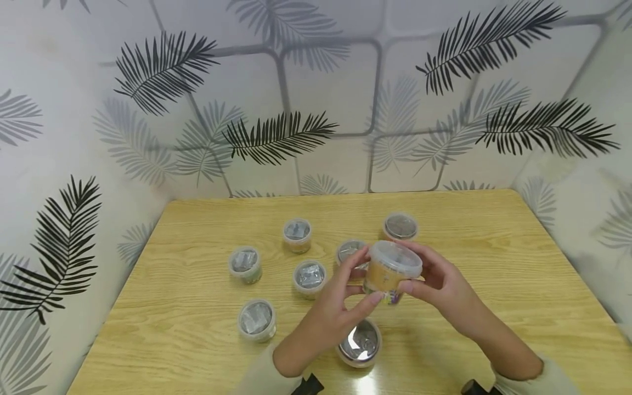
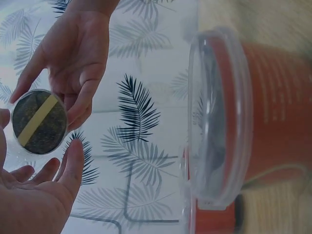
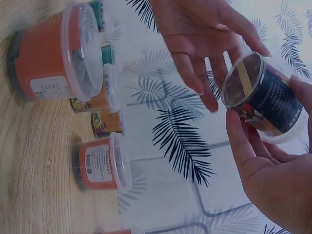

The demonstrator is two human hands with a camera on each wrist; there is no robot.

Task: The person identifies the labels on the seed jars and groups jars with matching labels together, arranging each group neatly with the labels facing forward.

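A small lidded plastic tub (image 1: 390, 266) with an orange and dark printed label is held up over the table, tilted between both hands. In the head view, my left hand (image 1: 340, 302) holds its left side, index finger up by the lid and thumb low in front. My right hand (image 1: 446, 288) grips the right side between thumb and fingers. The left wrist view shows the tub's round dark base (image 2: 27, 119) crossed by a yellow strip. Dark print fills part of the label (image 3: 275, 105) in the right wrist view.
Several similar tubs stand on the wooden table (image 1: 494, 247). One shiny-topped tub (image 1: 360, 345) is below the hands, a tub (image 1: 257, 321) stands left of it, and another tub (image 1: 401, 226) is behind the right hand. A leaf-patterned wall (image 1: 326, 99) rises behind.
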